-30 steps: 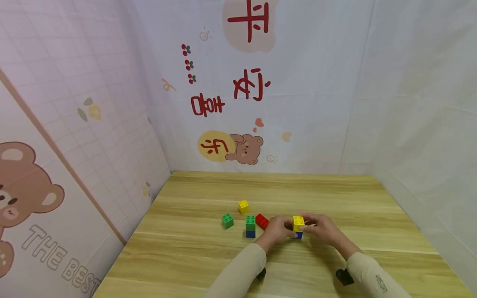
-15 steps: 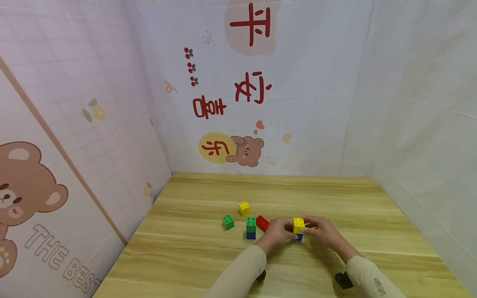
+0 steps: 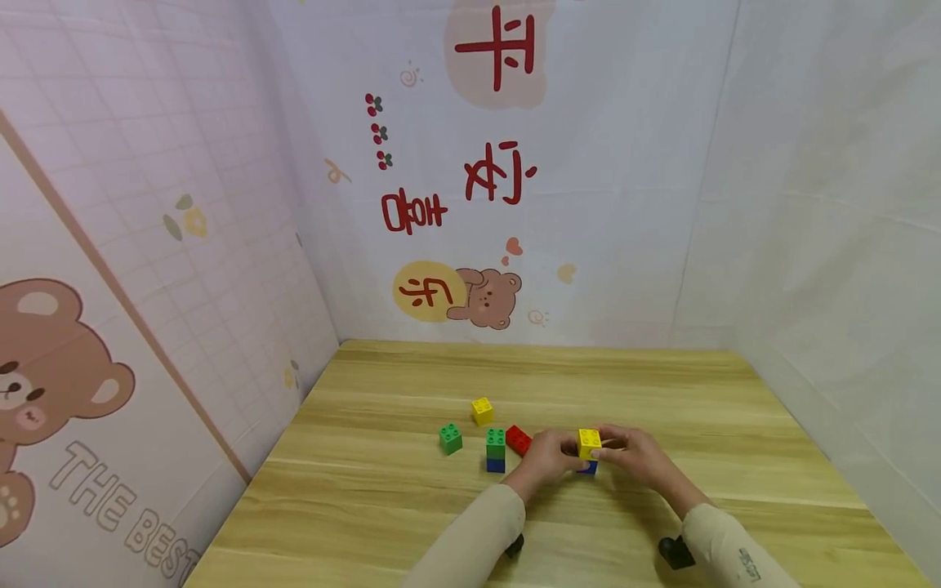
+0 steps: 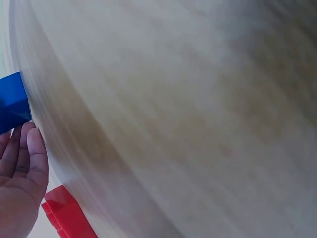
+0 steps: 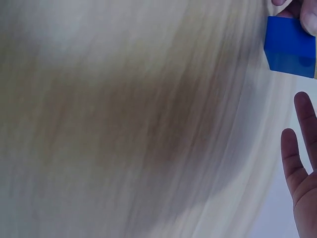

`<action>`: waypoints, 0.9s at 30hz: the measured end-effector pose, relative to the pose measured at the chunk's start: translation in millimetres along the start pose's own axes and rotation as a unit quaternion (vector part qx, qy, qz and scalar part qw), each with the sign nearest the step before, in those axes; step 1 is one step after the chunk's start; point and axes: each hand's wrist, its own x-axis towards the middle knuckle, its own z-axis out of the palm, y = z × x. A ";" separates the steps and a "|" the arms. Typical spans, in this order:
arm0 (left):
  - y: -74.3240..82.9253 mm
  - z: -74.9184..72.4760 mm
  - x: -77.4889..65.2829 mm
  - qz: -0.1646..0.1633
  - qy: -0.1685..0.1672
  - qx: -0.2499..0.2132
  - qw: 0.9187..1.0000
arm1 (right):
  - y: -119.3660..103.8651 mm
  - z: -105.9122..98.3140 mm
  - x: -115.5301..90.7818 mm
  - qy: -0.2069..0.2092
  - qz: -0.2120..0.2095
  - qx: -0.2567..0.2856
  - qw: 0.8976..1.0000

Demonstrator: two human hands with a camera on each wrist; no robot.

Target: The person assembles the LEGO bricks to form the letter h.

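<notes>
Right of the table's middle, a yellow toy brick [image 3: 589, 443] sits on top of a blue brick [image 3: 590, 469]. My left hand [image 3: 550, 456] grips the blue brick from the left, thumb on its near side. From the right, my right hand [image 3: 638, 454] pinches the yellow brick between thumb and fingers. The left wrist view has the blue brick [image 4: 14, 103] at the left hand's [image 4: 24, 186] fingertips. In the right wrist view, two of the right hand's [image 5: 308, 198] fingers stretch out below the blue brick [image 5: 290, 48].
Left of the hands stand a green brick on a blue one [image 3: 496, 449], a single green brick [image 3: 451, 439] and a yellow brick [image 3: 481, 411]. A red brick [image 3: 518, 440] lies beside the left hand. Printed cloth walls [image 3: 617, 294] enclose the wooden table [image 3: 382, 506].
The head view has shifted slightly, lowering the scene in the picture. Both hands keep their holds on the yellow and blue bricks, with hardly any movement.
</notes>
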 end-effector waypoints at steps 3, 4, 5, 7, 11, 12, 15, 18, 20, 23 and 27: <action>0.3 0.7 1.0 0.004 0.001 0.007 1.000 | -1.6 0.1 -0.5 0.002 0.004 0.001 1.000; 0.5 0.5 1.3 0.007 0.002 0.012 1.000 | -2.3 0.3 -0.5 0.004 0.007 0.002 1.000; 0.7 0.5 1.5 0.008 0.003 0.015 1.000 | -2.9 0.7 -0.5 0.005 0.010 0.002 1.000; 1.1 0.2 1.6 0.010 0.004 0.022 1.000 | -4.2 1.3 -0.7 0.009 0.014 0.005 1.000; 2.1 0.1 1.4 0.016 0.004 0.032 0.999 | -5.4 2.7 -1.1 0.025 0.019 0.010 0.999; 2.5 0.1 1.1 0.016 0.004 0.033 0.999 | -5.3 3.2 -1.1 0.028 0.020 0.012 0.999; 4.5 -0.3 -0.3 0.013 0.009 0.038 0.999 | -5.4 4.7 -1.9 0.027 0.014 0.015 0.999; 6.6 -1.6 -2.6 0.001 0.012 0.033 0.999 | -6.9 5.5 -3.7 0.021 0.019 0.021 0.999; 8.2 -3.0 -4.2 -0.011 0.012 0.029 0.999 | -9.0 5.3 -5.2 0.023 0.025 0.020 0.999; 11.2 -6.7 -6.7 -0.021 0.011 0.023 0.999 | -11.4 2.9 -6.9 0.029 0.033 0.014 0.999; 17.8 -16.0 -6.9 -0.017 0.012 0.014 1.000 | -15.6 -3.0 -3.5 0.040 0.037 0.013 0.998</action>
